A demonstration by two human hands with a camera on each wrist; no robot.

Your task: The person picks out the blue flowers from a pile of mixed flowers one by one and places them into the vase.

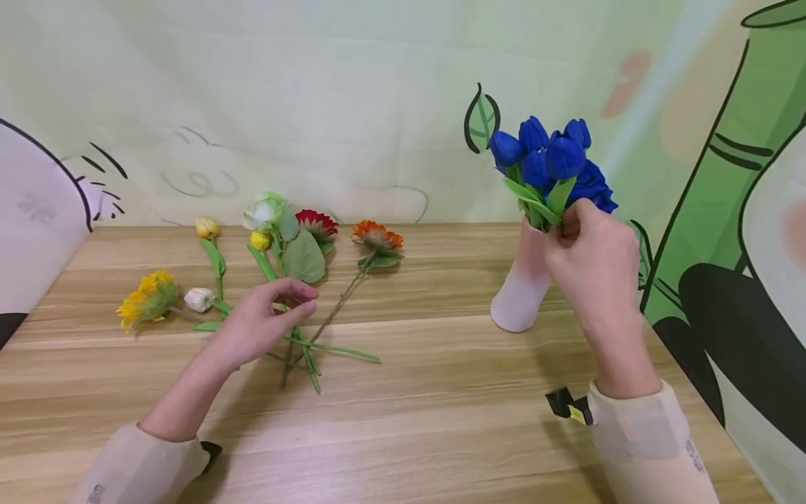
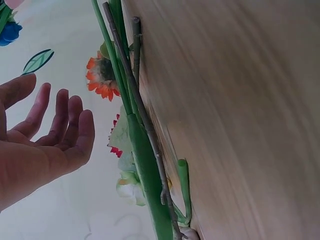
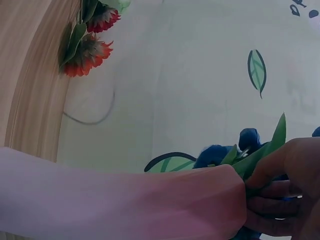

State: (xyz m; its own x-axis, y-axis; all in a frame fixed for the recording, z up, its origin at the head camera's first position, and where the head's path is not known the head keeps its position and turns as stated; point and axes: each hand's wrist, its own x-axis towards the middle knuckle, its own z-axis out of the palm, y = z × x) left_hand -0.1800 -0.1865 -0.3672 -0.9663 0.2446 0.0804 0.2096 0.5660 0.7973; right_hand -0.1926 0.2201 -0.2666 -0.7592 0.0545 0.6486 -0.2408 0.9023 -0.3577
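Observation:
A pink-and-white vase point(image 1: 520, 294) stands upright at the right with a bunch of blue tulips point(image 1: 535, 168) in its mouth. A fuller, ruffled blue flower point(image 1: 592, 185) is at the bunch's right side. My right hand point(image 1: 595, 259) pinches blue-flower stems and leaves right at the rim; the exact stem is hidden behind the fingers. In the right wrist view, a green leaf point(image 3: 272, 142) rises beside the thumb. My left hand point(image 1: 264, 318) hovers over the crossed green stems point(image 1: 308, 357), fingers loosely bent and holding nothing.
Loose flowers lie at the left: a yellow sunflower-like bloom point(image 1: 147, 299), a white tulip point(image 1: 199, 299), a yellow tulip point(image 1: 206, 227), a pale green-white flower point(image 1: 264, 211), a red flower point(image 1: 317, 222) and an orange flower point(image 1: 378, 236). A printed cloth point(image 1: 352, 105) hangs behind the wooden table point(image 1: 428, 427).

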